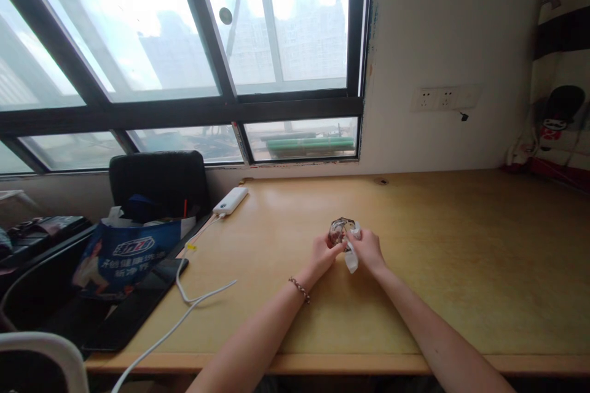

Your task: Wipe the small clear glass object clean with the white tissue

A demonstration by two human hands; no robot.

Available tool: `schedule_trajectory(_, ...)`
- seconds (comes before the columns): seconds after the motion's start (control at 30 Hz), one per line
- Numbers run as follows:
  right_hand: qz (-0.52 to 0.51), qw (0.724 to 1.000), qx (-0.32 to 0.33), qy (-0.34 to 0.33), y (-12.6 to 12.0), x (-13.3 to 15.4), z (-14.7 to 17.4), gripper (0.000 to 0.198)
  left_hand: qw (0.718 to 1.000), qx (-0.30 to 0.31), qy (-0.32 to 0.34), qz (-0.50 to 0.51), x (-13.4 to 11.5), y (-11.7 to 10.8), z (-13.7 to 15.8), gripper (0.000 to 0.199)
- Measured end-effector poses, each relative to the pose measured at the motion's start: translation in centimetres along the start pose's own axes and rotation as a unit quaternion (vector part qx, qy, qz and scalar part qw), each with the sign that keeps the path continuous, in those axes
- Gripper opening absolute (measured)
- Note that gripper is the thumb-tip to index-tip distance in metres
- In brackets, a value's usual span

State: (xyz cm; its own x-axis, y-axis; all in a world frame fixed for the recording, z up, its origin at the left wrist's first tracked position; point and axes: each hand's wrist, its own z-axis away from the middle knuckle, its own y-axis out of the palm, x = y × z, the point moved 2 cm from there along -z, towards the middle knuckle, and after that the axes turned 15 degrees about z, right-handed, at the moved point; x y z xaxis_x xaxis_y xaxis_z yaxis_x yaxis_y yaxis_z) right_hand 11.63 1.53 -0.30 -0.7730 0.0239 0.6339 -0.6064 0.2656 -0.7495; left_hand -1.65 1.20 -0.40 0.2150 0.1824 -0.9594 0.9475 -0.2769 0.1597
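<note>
A shiny, dark and silver loop-shaped thing (342,221) is held above the wooden table; its exact kind is too small to make out. My left hand (323,253) is closed on its left side, with a beaded bracelet (299,290) on the wrist. On the other side, my right hand (367,250) pinches a white tissue (351,260) against the loop. Part of the tissue hangs below the fingers. Both hands are close together, thumbs toward me, and the fingers hide much of the loop.
On the table (461,270), a white power bank (231,201) lies at the left edge with a white cable (184,313). Left of the table, a black chair (159,181) bears a blue bag (133,252). A wall socket (436,98) and window stand behind.
</note>
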Motion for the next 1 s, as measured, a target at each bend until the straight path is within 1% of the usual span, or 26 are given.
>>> schedule_trajectory(0.07,0.053,0.996,-0.038,-0.062,-0.6,0.2,0.1,0.024,1.0,-0.006,-0.002,0.005,-0.3,0.0,0.0,0.03)
schedule_trajectory(0.13,0.107,0.986,-0.064,-0.115,-1.0,0.3,0.2,0.021,1.0,-0.012,-0.016,0.011,-0.5,0.0,0.0,0.029)
schedule_trajectory(0.2,0.149,0.974,-0.076,-0.149,-1.3,0.3,0.3,0.017,0.999,-0.013,-0.035,0.017,-0.4,-0.1,0.0,0.031)
schedule_trajectory(0.27,0.17,0.967,-0.083,-0.17,-1.4,0.3,0.4,0.016,0.998,-0.011,-0.054,0.024,-0.3,-0.2,-0.1,0.034)
schedule_trajectory(0.33,0.167,0.965,-0.096,-0.18,-1.6,0.4,0.5,0.018,0.997,-0.006,-0.069,0.031,-0.2,-0.3,-0.2,0.039)
schedule_trajectory(0.43,0.129,0.969,-0.1,-0.187,-1.8,0.6,0.4,0.02,0.996,-0.01,-0.076,0.036,-0.1,-0.6,-0.2,0.048)
schedule_trajectory(0.53,0.079,0.978,-0.051,-0.189,-1.7,0.9,0.2,0.022,0.997,-0.015,-0.072,0.039,-0.1,-0.6,-0.2,0.057)
schedule_trajectory(0.6,0.056,0.983,-0.009,-0.177,-1.4,0.9,0.2,0.023,0.996,-0.02,-0.07,0.041,0.0,-0.6,-0.1,0.06)
schedule_trajectory(0.67,0.047,0.987,0.014,-0.153,-1.1,0.8,0.1,0.026,0.997,-0.02,-0.066,0.046,0.1,-0.7,-0.1,0.062)
schedule_trajectory(0.77,0.048,0.994,0.003,-0.094,-1.0,0.4,-0.3,0.029,0.998,0.008,-0.042,0.054,-0.1,-0.4,-0.1,0.059)
schedule_trajectory(0.87,0.043,0.999,-0.014,0.0,-1.0,-0.4,-0.8,0.032,0.998,0.05,-0.01,0.031,-0.6,0.1,-0.1,0.044)
schedule_trajectory(0.93,0.016,0.998,-0.005,0.056,-0.7,-0.9,-0.9,0.031,0.998,0.063,0.013,0.005,-0.8,0.5,-0.1,0.035)
schedule_trajectory(0.97,-0.007,0.997,0.006,0.071,-0.4,-1.0,-0.9,0.03,0.998,0.063,0.024,-0.003,-0.8,0.6,-0.1,0.035)
schedule_trajectory(1.0,-0.036,0.997,0.017,0.072,-0.1,-1.1,-0.8,0.029,0.998,0.062,0.033,-0.005,-0.8,0.8,-0.1,0.037)
